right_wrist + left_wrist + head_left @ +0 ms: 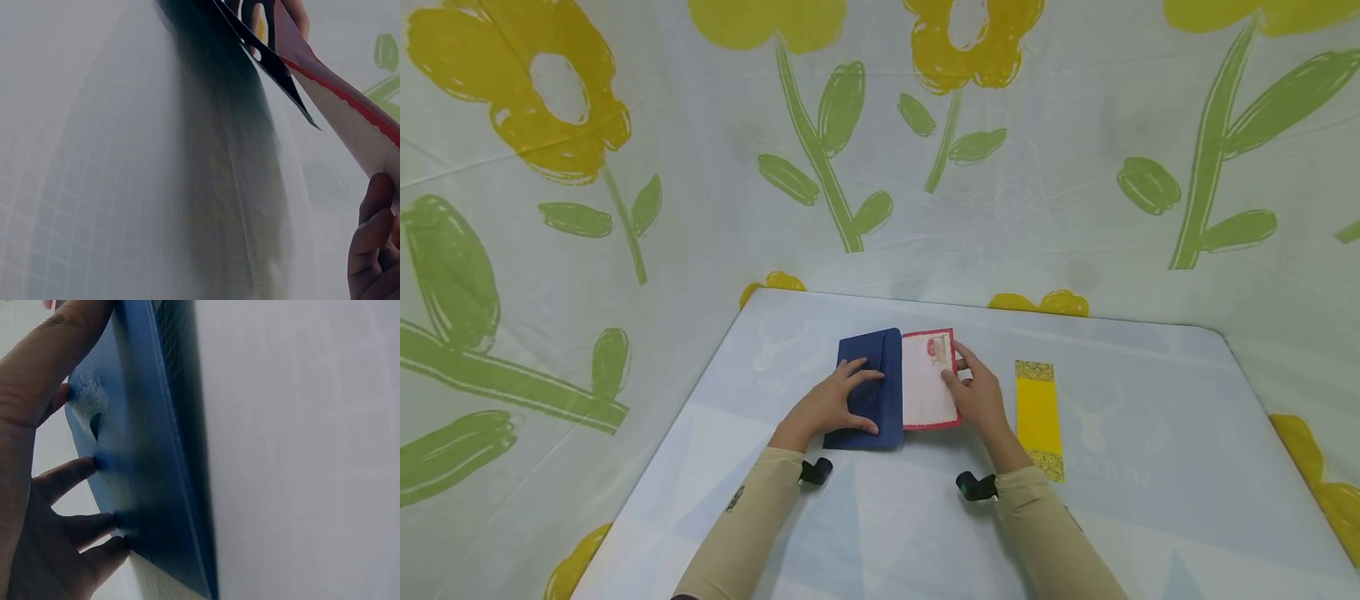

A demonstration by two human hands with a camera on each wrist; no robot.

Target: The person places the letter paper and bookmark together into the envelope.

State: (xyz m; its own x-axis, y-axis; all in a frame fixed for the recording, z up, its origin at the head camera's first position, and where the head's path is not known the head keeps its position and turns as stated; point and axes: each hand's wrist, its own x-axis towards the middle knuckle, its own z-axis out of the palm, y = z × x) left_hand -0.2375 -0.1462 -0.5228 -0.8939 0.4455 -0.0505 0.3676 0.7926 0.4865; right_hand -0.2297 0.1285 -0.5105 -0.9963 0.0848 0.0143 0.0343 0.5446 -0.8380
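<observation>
A dark blue paper envelope (891, 408) lies near the middle of the table. My left hand (831, 406) spreads over it, fingertips and thumb touching its face. From the left wrist, several fingertips (75, 472) meet the blue surface (144, 469), and a small opening shows near them. My right hand (981, 400) pinches the right edge of a white card (922, 387) with a red border and a small printed picture at the top. The card's left edge meets the envelope's right side. In the right wrist view, the card (344, 119) slants beside the dark envelope edge (275, 65).
To the right of the right hand lies a yellow paper strip (1037, 417) with glittery gold ends. The pale patterned table (1150, 500) backs onto a white curtain (1037, 225) printed with flowers. A small black camera sits at each wrist.
</observation>
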